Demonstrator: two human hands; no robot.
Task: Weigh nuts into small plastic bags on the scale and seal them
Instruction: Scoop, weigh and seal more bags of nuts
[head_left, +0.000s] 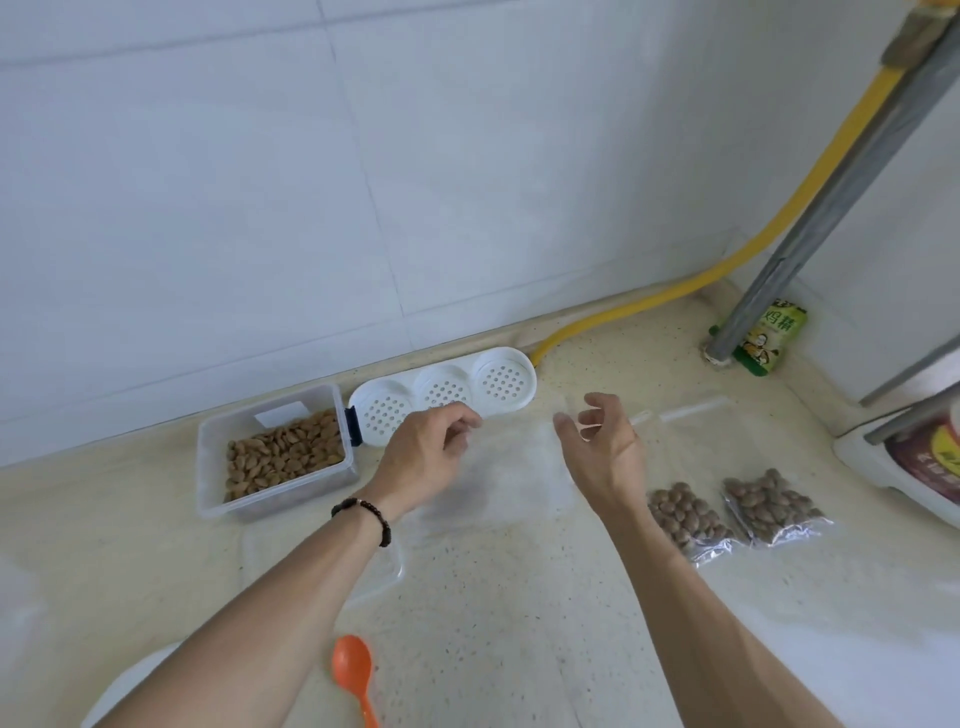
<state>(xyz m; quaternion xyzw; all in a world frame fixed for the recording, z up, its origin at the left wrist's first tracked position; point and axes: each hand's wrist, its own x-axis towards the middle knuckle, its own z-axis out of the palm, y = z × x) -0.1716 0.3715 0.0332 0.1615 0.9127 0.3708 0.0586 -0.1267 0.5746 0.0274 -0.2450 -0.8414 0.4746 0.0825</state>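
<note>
Item, at 6 o'clock, nearest: orange spoon lying on the speckled counter, bowl toward 12 o'clock, beside a white rounded object at 7 o'clock, cut off by the frame edge.

Item, centre: left hand, beaded bracelet at the wrist, fingers curled with the tips pinched at the edge of an empty clear plastic bag; the film was too faint to tell whether it was truly gripped. Right hand hovered just beside, at 1 o'clock of the bag, fingers loosely spread and holding nothing.

Item, at 3 o'clock: two filled bags of nuts lying side by side on the counter.

Item, at 9 o'clock: clear tub of nuts, lid off.

Item, at 12 o'clock: white perforated three-well tray along the tiled wall, touching the tub's latch.

Item, at 2 o'clock, farthest: yellow hose, grey pipe, green seasoning packet.
</note>
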